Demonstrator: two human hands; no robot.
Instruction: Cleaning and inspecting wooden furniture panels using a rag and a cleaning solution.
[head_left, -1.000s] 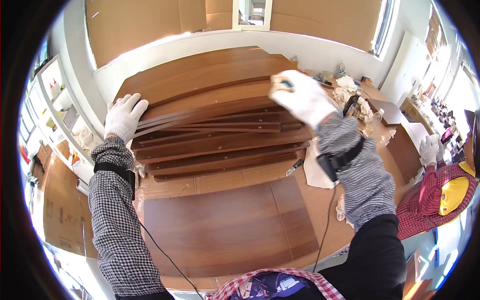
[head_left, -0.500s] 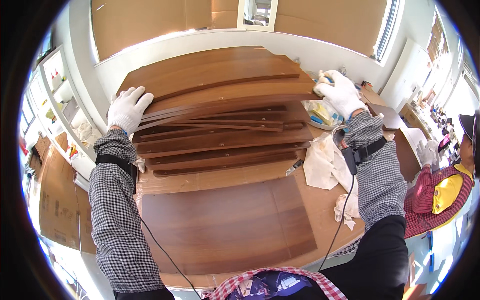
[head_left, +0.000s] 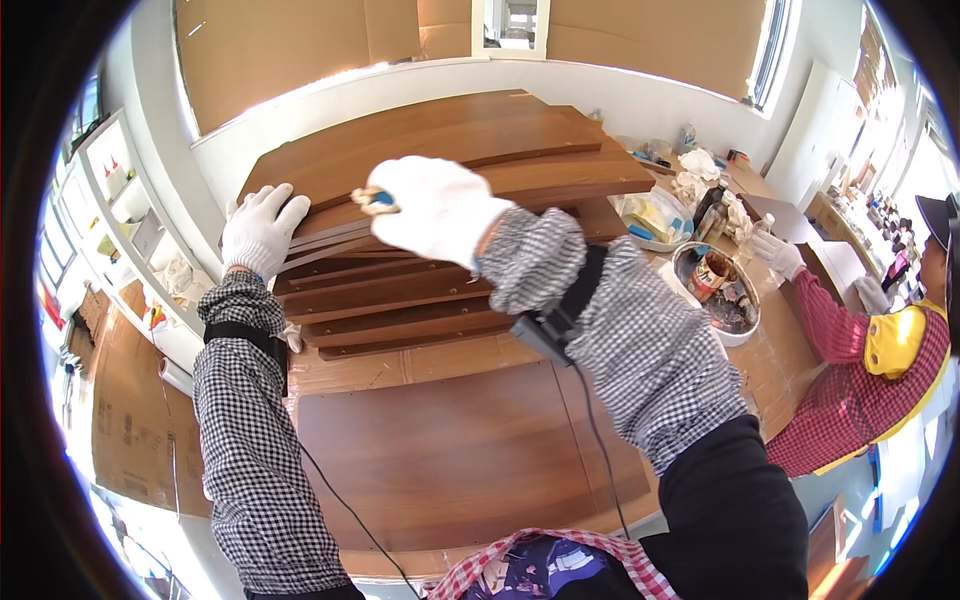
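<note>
My left hand [head_left: 264, 232], in a white knit glove, rests with its fingers on the left end of the upper brown wooden boards [head_left: 460, 135]. My right hand [head_left: 435, 210], gloved too, is closed over the front edge of these boards, left of the middle. From its fingers pokes a small beige wad [head_left: 374, 199] that looks like crumpled cloth, with a bit of blue beside it; the rest is hidden in the glove. Under the upper boards lie several more stacked wooden boards [head_left: 400, 308], partly covered by my right hand and forearm.
A flat brown panel [head_left: 450, 450] lies nearest me. To the right stand a white bucket [head_left: 742, 335] with a stained can [head_left: 708, 270], a tray [head_left: 655, 240] and bottles [head_left: 711, 200]. A co-worker [head_left: 870, 370] in a red sleeve reaches there with a gloved hand. Cables trail from both my forearms.
My right hand has swept left from the boards' right end to left of their middle, the beige wad in it. My left hand has stayed in place. The co-worker's arm has reached toward the bottles.
</note>
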